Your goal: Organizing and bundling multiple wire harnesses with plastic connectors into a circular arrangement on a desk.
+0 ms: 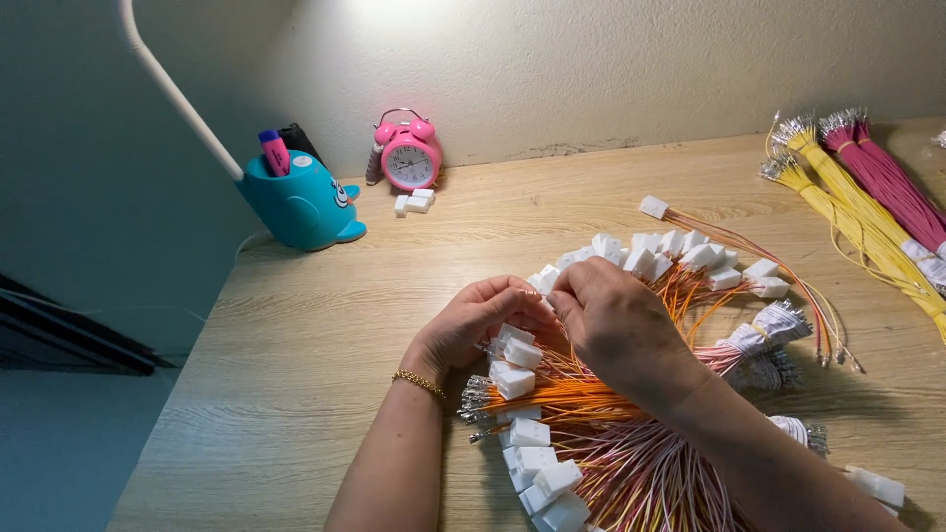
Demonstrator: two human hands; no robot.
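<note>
1. In the head view, the left hand (480, 320) and the right hand (613, 317) meet over a wooden table (296, 374). The fingertips of both hands come together around something small between them. It is too hidden to tell just what it is or how tightly it is held.
2. The left hand has its fingers curled in, and a thin gold bracelet (419, 382) sits on its wrist.
3. The right hand is bent over with its back facing up, so its fingertips are mostly hidden.
4. Right under both hands lies a big heap of thin orange and pink wires with small white plastic plugs (537, 463) on their ends. The left hand touches the top of this heap.
5. Just past the right hand, more small white plugs fan out in a curved row (680, 254).
6. Far out to the right of the right hand lie a bundle of yellow wires (847, 212) and a bundle of dark pink wires (887, 177).
7. Far ahead of the left hand stands a pink round alarm clock (409, 158) against the wall, with a few loose white plugs (414, 202) just in front of it.
8. To the left of the clock sits a blue whale-shaped pen holder (301, 202) with a pink marker (274, 151) in it.
</note>
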